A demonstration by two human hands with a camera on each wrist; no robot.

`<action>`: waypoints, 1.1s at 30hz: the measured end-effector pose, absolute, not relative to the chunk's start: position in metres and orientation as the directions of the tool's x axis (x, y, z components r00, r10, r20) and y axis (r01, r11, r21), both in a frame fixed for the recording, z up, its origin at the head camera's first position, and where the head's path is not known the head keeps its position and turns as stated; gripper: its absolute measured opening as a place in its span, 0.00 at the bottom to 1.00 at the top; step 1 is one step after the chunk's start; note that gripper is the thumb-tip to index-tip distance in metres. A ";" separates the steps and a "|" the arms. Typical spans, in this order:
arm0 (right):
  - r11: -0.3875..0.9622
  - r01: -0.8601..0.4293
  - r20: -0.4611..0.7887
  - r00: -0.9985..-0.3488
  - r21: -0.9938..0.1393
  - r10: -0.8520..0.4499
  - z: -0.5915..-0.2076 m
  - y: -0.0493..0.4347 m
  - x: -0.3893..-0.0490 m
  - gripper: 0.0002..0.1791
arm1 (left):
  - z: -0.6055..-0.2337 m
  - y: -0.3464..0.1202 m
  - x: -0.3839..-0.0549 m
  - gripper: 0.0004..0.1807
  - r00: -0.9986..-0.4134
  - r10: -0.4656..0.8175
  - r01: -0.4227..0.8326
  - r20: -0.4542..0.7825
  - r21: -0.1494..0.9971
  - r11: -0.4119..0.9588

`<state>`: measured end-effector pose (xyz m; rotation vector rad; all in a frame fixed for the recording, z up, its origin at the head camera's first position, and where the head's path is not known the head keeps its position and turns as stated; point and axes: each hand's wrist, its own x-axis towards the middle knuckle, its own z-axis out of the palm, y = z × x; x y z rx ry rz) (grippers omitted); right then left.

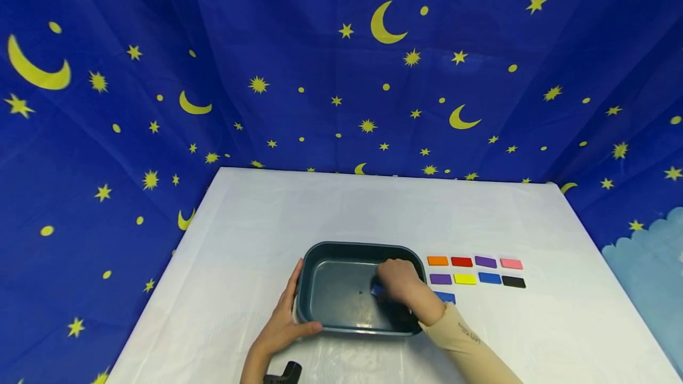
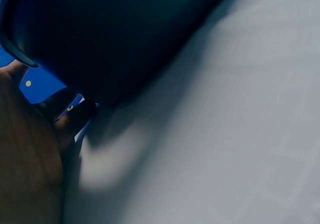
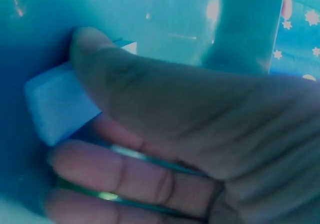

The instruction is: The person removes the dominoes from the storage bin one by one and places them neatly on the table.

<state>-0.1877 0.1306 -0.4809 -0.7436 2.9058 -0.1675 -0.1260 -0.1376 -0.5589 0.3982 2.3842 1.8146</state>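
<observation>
A dark blue-green rectangular basin (image 1: 331,313) stands on the white table. My left hand (image 1: 283,319) grips its near left corner, fingers along the left side and thumb on the front rim. In the left wrist view, bent fingers (image 2: 75,119) touch the dark basin wall (image 2: 110,38). My right hand (image 1: 397,280) reaches down inside the basin's right half. Between its thumb and fingers it pinches a small blue rectangular block (image 1: 377,290). The right wrist view shows the block (image 3: 60,103) pale and partly hidden behind the thumb; other fingers lie below it.
Right of the basin lie two rows of small flat blocks, among them orange (image 1: 437,261), red (image 1: 461,262), yellow (image 1: 465,279) and black (image 1: 514,282). Another blue block (image 1: 445,297) lies nearer, by my right wrist. A starry blue curtain (image 1: 320,64) hangs behind the table.
</observation>
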 end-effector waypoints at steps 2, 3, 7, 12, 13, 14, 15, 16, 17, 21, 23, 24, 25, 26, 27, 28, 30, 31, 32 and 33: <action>0.856 -0.491 -0.091 -0.856 -0.160 -0.508 -0.480 0.131 -0.188 0.20 | -0.559 -0.137 -0.126 0.64 -0.957 0.281 0.144 0.070 0.957 0.251; 0.850 -0.499 -0.089 -0.851 -0.170 -0.518 -0.479 0.132 -0.188 0.20 | -0.558 -0.137 -0.126 0.64 -0.957 0.282 0.145 0.071 0.956 0.253; 0.835 -0.507 -0.122 -0.834 -0.216 -0.538 -0.477 0.138 -0.190 0.20 | -0.557 -0.137 -0.127 0.65 -0.956 0.283 0.146 0.071 0.956 0.254; 0.830 -0.498 -0.155 -0.826 -0.251 -0.542 -0.479 0.141 -0.194 0.20 | -0.555 -0.138 -0.127 0.64 -0.960 0.274 0.138 0.063 0.955 0.264; 0.829 -0.498 -0.157 -0.824 -0.255 -0.544 -0.479 0.142 -0.194 0.20 | -0.556 -0.138 -0.127 0.64 -0.959 0.275 0.140 0.064 0.954 0.264; 0.828 -0.500 -0.158 -0.823 -0.254 -0.545 -0.479 0.142 -0.194 0.20 | -0.556 -0.138 -0.127 0.64 -0.959 0.276 0.141 0.065 0.954 0.266; 0.827 -0.502 -0.157 -0.822 -0.254 -0.547 -0.480 0.142 -0.194 0.20 | -0.556 -0.138 -0.127 0.64 -0.958 0.277 0.144 0.068 0.953 0.266; 0.825 -0.505 -0.157 -0.820 -0.256 -0.550 -0.480 0.142 -0.195 0.20 | -0.556 -0.139 -0.127 0.64 -0.958 0.278 0.148 0.071 0.952 0.269; 0.822 -0.509 -0.157 -0.817 -0.255 -0.555 -0.480 0.142 -0.195 0.20 | -0.556 -0.139 -0.127 0.64 -0.957 0.281 0.152 0.074 0.952 0.267; 0.813 -0.525 -0.152 -0.808 -0.252 -0.569 -0.480 0.141 -0.196 0.19 | -0.557 -0.139 -0.127 0.64 -0.955 0.284 0.162 0.084 0.951 0.262; 0.807 -0.533 -0.149 -0.803 -0.254 -0.577 -0.479 0.140 -0.197 0.19 | -0.557 -0.139 -0.127 0.64 -0.955 0.283 0.161 0.084 0.952 0.260; 0.806 -0.534 -0.150 -0.801 -0.255 -0.579 -0.479 0.140 -0.197 0.19 | -0.558 -0.139 -0.127 0.64 -0.955 0.284 0.163 0.086 0.951 0.262; 0.804 -0.535 -0.152 -0.799 -0.258 -0.581 -0.478 0.140 -0.197 0.19 | -0.558 -0.139 -0.127 0.64 -0.955 0.284 0.160 0.082 0.952 0.261; 0.803 -0.535 -0.157 -0.797 -0.262 -0.583 -0.478 0.140 -0.197 0.18 | -0.558 -0.139 -0.127 0.64 -0.955 0.285 0.159 0.082 0.952 0.260; 0.802 -0.536 -0.161 -0.795 -0.263 -0.585 -0.479 0.139 -0.197 0.18 | -0.558 -0.139 -0.127 0.64 -0.955 0.285 0.157 0.080 0.953 0.259; 0.802 -0.534 -0.168 -0.794 -0.267 -0.585 -0.479 0.139 -0.197 0.18 | -0.559 -0.139 -0.127 0.64 -0.955 0.285 0.155 0.079 0.954 0.257; 0.804 -0.526 -0.185 -0.792 -0.275 -0.582 -0.479 0.139 -0.197 0.18 | -0.559 -0.138 -0.126 0.64 -0.955 0.286 0.153 0.077 0.955 0.253; 0.806 -0.523 -0.193 -0.791 -0.278 -0.580 -0.480 0.140 -0.198 0.18 | -0.559 -0.138 -0.126 0.64 -0.955 0.286 0.146 0.072 0.958 0.247; 0.807 -0.518 -0.202 -0.790 -0.285 -0.578 -0.480 0.140 -0.198 0.17 | -0.559 -0.138 -0.126 0.64 -0.955 0.287 0.147 0.073 0.958 0.245; 0.807 -0.514 -0.210 -0.789 -0.290 -0.578 -0.481 0.140 -0.198 0.17 | -0.560 -0.138 -0.126 0.64 -0.955 0.287 0.144 0.071 0.959 0.242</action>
